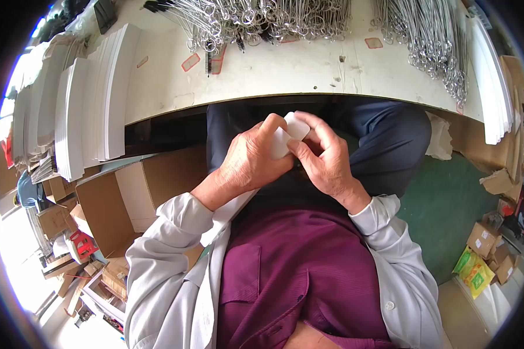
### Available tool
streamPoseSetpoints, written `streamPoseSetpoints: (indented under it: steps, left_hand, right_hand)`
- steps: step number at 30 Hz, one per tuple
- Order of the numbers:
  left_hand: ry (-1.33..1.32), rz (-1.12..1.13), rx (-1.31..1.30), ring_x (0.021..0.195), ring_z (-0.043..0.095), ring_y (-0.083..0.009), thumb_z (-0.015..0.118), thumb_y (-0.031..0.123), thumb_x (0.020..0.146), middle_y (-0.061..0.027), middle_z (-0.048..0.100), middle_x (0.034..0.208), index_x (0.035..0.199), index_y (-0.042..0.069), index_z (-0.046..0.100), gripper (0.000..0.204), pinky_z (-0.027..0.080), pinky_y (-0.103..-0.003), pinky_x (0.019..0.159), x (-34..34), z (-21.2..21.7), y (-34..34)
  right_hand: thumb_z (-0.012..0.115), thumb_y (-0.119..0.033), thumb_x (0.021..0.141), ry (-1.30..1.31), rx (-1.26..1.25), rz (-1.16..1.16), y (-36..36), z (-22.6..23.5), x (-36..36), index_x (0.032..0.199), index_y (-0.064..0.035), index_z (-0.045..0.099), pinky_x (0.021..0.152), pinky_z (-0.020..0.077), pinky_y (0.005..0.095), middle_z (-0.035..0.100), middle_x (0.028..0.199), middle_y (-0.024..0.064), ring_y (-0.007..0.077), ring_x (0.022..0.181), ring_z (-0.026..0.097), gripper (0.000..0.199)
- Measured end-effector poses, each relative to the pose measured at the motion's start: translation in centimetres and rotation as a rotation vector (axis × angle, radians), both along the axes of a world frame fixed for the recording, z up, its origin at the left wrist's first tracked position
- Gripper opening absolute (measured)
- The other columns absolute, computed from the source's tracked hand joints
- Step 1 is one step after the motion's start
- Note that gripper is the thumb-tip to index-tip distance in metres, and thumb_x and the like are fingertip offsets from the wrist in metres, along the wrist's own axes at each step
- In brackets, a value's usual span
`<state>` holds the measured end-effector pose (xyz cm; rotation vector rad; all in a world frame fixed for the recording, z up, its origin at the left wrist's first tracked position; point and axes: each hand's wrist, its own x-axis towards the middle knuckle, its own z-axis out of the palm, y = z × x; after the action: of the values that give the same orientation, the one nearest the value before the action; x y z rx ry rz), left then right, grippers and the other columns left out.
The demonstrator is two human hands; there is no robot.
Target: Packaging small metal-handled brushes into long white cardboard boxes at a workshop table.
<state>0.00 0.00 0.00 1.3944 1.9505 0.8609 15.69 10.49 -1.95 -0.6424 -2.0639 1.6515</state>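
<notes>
Just beyond the table's near edge, over my lap, both hands hold a small white piece (280,142) with rounded corners. It looks like thin card or box flaps, but its exact kind is unclear. My left hand (251,152) is closed around its left side, the thumb and forefinger near its top. My right hand (327,158) pinches the right part, with the thumb on the near face and the fingers behind the upper flap (297,125). The fingers hide the rest of the piece.
Wire brushes with looped ends (262,17) lie heaped on the pale table (273,72), beside a second wire bundle (434,46). Stacks of long white flat cartons stand at the left (113,87) and right (492,87). An open cardboard box (108,203) sits below left.
</notes>
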Motion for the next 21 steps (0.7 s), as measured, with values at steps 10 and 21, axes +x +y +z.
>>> streamPoseSetpoints:
  steps: [10, 21]
  left_hand:
    - [-0.078, 0.082, -0.053, 0.088, 0.073, -0.0438, 0.079, 0.019, 0.083, -0.0221, 0.073, 0.098, 0.117, 0.008, 0.051, 0.044, 0.060, -0.049, 0.072, 1.3, -0.2, 0.3]
    - [-0.040, 0.177, 0.001, 0.089, 0.074, -0.0443, 0.081, 0.019, 0.083, -0.0254, 0.073, 0.097, 0.136, 0.006, 0.040, 0.068, 0.061, -0.049, 0.075, 2.0, -0.7, -0.2]
  right_hand:
    - [0.069, -0.010, 0.098, 0.041, 0.169, -0.085, -0.2, -0.5, 0.1, 0.126, 0.0039, 0.067, 0.078, 0.0588, 0.0354, 0.075, 0.100, 0.0198, 0.0273, 0.091, 0.076, 0.031]
    - [0.069, -0.011, 0.096, 0.074, 0.476, -0.048, 0.2, -0.4, -0.2, 0.119, 0.0041, 0.071, 0.076, 0.0587, 0.0412, 0.074, 0.099, 0.0205, 0.0361, 0.086, 0.073, 0.027]
